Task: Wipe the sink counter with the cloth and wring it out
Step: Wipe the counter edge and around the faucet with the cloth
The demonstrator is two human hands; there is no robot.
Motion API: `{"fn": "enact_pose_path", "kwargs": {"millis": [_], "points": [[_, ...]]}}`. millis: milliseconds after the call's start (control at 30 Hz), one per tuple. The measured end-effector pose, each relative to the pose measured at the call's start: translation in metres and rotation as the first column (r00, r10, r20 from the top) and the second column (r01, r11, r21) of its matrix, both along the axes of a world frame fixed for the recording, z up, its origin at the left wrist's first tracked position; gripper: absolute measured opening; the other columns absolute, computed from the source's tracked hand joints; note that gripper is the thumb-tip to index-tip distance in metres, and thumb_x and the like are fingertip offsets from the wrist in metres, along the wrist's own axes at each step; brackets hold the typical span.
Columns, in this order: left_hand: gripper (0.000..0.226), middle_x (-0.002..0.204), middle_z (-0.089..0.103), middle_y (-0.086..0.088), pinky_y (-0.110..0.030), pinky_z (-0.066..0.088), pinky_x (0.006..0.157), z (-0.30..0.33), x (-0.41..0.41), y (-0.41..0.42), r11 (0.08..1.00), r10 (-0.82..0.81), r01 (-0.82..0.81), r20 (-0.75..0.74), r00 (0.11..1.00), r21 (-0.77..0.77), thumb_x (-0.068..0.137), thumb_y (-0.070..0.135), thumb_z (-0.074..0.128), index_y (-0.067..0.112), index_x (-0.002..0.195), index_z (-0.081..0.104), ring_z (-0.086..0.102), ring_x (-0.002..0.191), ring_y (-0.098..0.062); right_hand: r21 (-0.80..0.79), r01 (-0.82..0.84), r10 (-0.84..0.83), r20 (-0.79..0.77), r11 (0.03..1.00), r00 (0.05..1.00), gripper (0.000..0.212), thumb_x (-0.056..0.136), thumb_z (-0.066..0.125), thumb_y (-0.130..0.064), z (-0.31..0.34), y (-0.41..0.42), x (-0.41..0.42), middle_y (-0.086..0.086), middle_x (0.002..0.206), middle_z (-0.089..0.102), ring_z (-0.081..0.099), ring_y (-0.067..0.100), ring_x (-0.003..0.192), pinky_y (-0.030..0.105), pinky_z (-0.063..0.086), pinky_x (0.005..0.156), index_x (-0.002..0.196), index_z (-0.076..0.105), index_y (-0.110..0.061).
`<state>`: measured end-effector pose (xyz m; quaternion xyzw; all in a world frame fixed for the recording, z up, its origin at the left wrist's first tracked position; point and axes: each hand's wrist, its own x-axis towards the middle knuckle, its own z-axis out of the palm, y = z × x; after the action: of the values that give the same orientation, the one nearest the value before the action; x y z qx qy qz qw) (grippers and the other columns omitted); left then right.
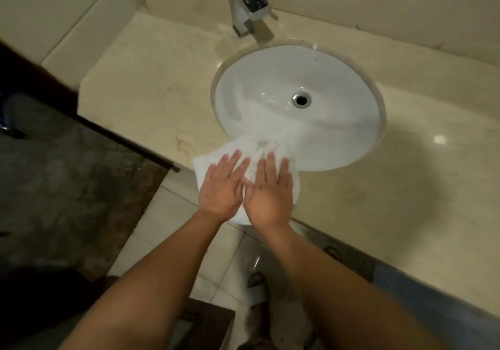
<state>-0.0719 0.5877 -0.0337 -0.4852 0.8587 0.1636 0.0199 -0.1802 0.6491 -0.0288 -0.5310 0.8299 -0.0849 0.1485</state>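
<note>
From the head camera we look down at a beige marble sink counter [167,100] with a white oval basin [270,79] set in it and a chrome faucet [247,6] at the back edge. A white cloth [213,160] lies on the counter's front edge, its far part draping over the basin's near rim. Our left hand [223,187] and right hand [270,191] press flat on it side by side, fingers straight and released, gripping nothing. We judge that wiping is under way; the cloth is spread rather than twisted, so wringing remains to be done.
</note>
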Motion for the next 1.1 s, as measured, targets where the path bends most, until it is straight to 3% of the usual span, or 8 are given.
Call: {"fn": "enact_pose_path", "kwargs": {"millis": [200,433,567,667,800,933,1033,1100], "points": [[0.055,0.159,0.026,0.000,-0.050,0.018,0.116,-0.001,-0.022,0.016,0.999,0.034,-0.035,-0.012,0.999,-0.025,0.097,0.038,0.021,0.024,0.148,0.038,0.019,0.148,-0.028,0.006,-0.068,0.068,0.013,0.998,0.998,0.061,0.097,0.024,-0.043,0.001,0.015,-0.024,0.007,0.158,0.035,0.032,0.034,0.145,0.046,0.033,0.113,0.148,0.043,-0.014],[0.057,0.155,0.036,-0.002,-0.052,0.031,0.111,0.006,-0.128,0.088,0.974,-0.225,0.226,0.039,0.974,-0.028,0.088,0.032,0.048,0.026,0.145,0.043,0.033,0.142,-0.032,-0.079,0.149,-0.153,-0.044,0.986,0.987,0.060,0.101,0.026,-0.044,-0.005,0.110,-0.115,0.016,0.154,0.039,0.040,0.039,0.139,0.050,0.039,0.108,0.146,0.041,-0.008],[0.071,0.156,0.035,-0.003,-0.053,0.032,0.111,0.011,-0.190,0.116,0.945,-0.326,0.324,0.086,0.942,0.038,0.079,0.037,0.063,0.026,0.145,0.042,0.032,0.143,-0.031,-0.007,0.242,-0.242,-0.067,0.970,0.968,0.063,0.099,0.030,-0.044,-0.014,0.149,-0.166,0.019,0.156,0.033,0.033,0.041,0.142,0.055,0.036,0.112,0.149,0.036,-0.006],[0.066,0.158,0.029,-0.001,-0.051,0.027,0.113,0.013,-0.226,0.115,0.938,-0.342,0.334,0.106,0.934,0.088,0.083,0.037,0.046,0.027,0.148,0.037,0.025,0.146,-0.029,0.053,0.249,-0.242,-0.108,0.967,0.964,0.065,0.102,0.023,-0.046,-0.021,0.152,-0.201,0.019,0.158,0.028,0.027,0.040,0.146,0.054,0.027,0.117,0.148,0.038,-0.003],[0.063,0.164,0.005,0.001,-0.049,0.001,0.118,0.013,-0.272,0.091,0.915,-0.396,0.385,0.092,0.913,0.118,0.094,0.032,0.032,0.027,0.155,0.016,-0.001,0.151,-0.027,-0.067,0.305,-0.311,-0.106,0.950,0.944,0.059,0.095,0.041,-0.037,-0.020,0.127,-0.243,0.026,0.148,0.043,0.041,0.050,0.134,0.053,0.033,0.110,0.136,0.053,0.004],[0.064,0.162,0.017,0.001,-0.050,0.015,0.119,0.012,-0.322,0.060,0.933,-0.356,0.350,0.066,0.932,0.089,0.090,0.039,0.028,0.027,0.152,0.027,0.011,0.150,-0.028,-0.097,0.305,-0.315,-0.115,0.947,0.942,0.060,0.095,0.038,-0.036,-0.014,0.092,-0.292,0.025,0.148,0.043,0.042,0.049,0.134,0.055,0.038,0.108,0.137,0.052,0.003],[0.071,0.164,-0.001,0.003,-0.048,0.004,0.121,0.018,-0.357,0.032,0.923,-0.375,0.366,0.068,0.924,0.117,0.087,0.045,0.005,0.029,0.155,0.012,-0.006,0.150,-0.025,-0.033,0.289,-0.291,-0.128,0.957,0.948,0.063,0.096,0.030,-0.039,-0.008,0.060,-0.328,0.021,0.154,0.037,0.038,0.045,0.138,0.053,0.038,0.109,0.144,0.045,-0.001],[0.063,0.163,-0.010,0.005,-0.046,-0.002,0.121,0.022,-0.381,0.012,0.931,-0.359,0.350,0.086,0.929,0.106,0.094,0.046,0.009,0.031,0.155,0.005,-0.013,0.150,-0.023,-0.010,0.284,-0.283,-0.122,0.959,0.951,0.065,0.096,0.026,-0.042,-0.006,0.039,-0.351,0.018,0.158,0.031,0.033,0.042,0.142,0.051,0.035,0.112,0.148,0.040,-0.004]]}}
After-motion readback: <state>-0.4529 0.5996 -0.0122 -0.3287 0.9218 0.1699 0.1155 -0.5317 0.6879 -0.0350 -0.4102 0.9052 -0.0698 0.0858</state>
